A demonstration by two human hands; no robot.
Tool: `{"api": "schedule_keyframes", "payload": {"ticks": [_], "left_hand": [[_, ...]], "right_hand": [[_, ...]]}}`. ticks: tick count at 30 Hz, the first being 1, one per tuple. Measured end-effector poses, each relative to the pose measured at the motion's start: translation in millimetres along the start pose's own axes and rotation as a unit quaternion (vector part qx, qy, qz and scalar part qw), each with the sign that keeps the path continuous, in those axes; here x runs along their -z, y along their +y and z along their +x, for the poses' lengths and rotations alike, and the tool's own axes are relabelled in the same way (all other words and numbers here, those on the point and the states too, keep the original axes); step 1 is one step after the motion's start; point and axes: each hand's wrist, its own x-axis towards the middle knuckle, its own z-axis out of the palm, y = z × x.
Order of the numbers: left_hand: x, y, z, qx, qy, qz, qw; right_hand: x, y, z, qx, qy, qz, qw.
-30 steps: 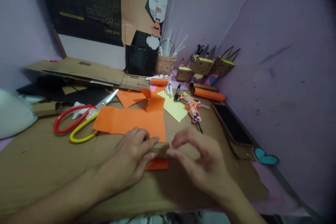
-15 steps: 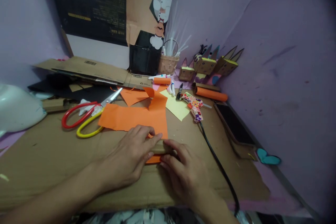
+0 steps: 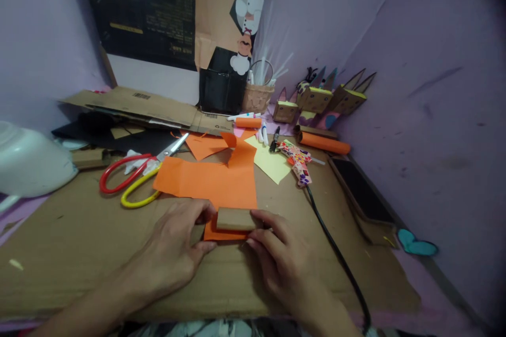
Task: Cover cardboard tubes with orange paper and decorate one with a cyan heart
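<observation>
A small brown cardboard piece [image 3: 236, 219], perhaps a flattened roll, lies on the near part of an orange paper sheet [image 3: 213, 181]. The paper's front edge shows below it. My right hand [image 3: 280, 255] pinches the right end of the cardboard between fingers and thumb. At the left end, my left hand [image 3: 174, 245] has its thumb and fingers apart, beside the paper's left edge; whether the fingertips touch the paper I cannot tell. Beyond the left hand are scissors [image 3: 142, 179] with red and yellow handles, blades partly open.
To the right lie a patterned glue gun [image 3: 297, 160] with a black cord [image 3: 336, 255], and a phone [image 3: 361, 189]. Yellow paper [image 3: 272, 160], markers [image 3: 264, 133] and an orange roll [image 3: 324, 142] lie farther back. A white bowl-like object [image 3: 31, 160] stands left. Cardboard [image 3: 98, 263] covers the table.
My left hand has moved left off the cardboard piece, and its fingers have spread. My right hand stays at the right end. The whole view has shifted slightly.
</observation>
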Motion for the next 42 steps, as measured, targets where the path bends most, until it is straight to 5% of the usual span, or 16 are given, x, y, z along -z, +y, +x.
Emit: {"api": "schedule_keyframes", "payload": {"ticks": [14,20,25,32,42], "left_hand": [[-9.0,2,1,-0.001,0.052,-0.098,0.994],[6.4,-12,5,0.086,0.183,-0.185,0.962],[5.3,4,-2,0.028,0.064,-0.161,0.984],[-3.3,12,-5,0.014,0.022,-0.075,0.997],[-9.0,6,4,0.047,0.078,-0.089,0.992]], "right_hand": [[-2,3,-7,0.000,-0.003,0.075,0.997],[0,1,-8,0.005,-0.003,0.077,0.997],[-1,2,-9,0.005,-0.009,0.083,0.996],[1,1,-6,-0.016,-0.021,0.092,0.995],[11,7,-6,-0.118,-0.001,0.233,0.965]]}}
